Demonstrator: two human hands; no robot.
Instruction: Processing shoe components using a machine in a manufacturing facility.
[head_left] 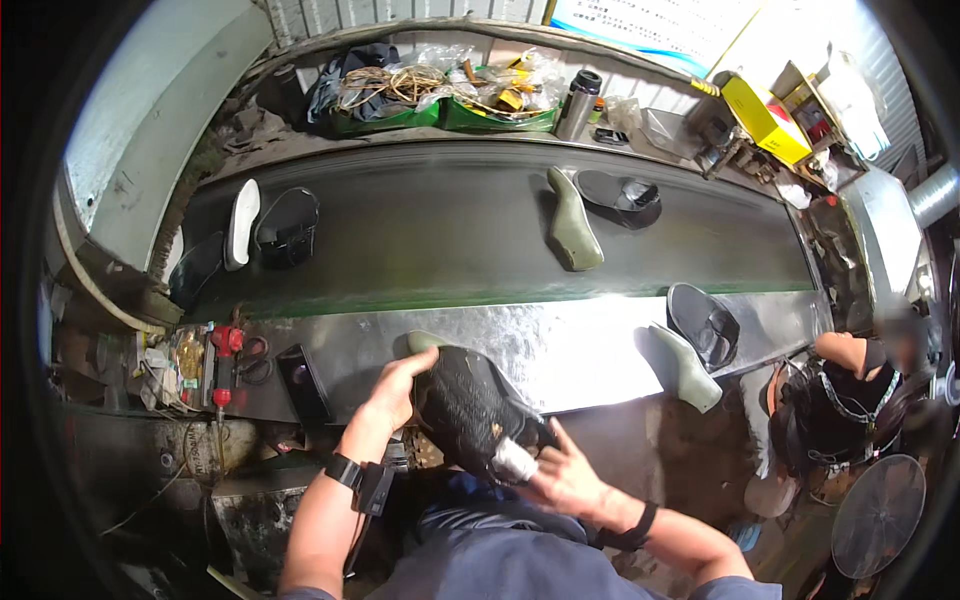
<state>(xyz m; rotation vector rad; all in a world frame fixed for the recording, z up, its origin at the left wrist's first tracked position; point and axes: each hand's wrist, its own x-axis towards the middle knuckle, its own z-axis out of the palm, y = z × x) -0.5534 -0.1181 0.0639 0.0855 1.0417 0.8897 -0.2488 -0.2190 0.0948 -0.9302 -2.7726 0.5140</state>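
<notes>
Between fingers point(424, 362) (both hands point(386, 398) point(568, 477)), black shoe piece point(462, 408)

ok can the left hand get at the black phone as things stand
Probably yes: the black phone lies on the metal ledge just left of the left hand, with nothing apparent between them. The hand holds the black shoe, though, so it would likely need to let go first.

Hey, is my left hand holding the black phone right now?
No, the left hand grips the edge of a dark shoe piece, while the black phone lies apart on the metal ledge.
</notes>
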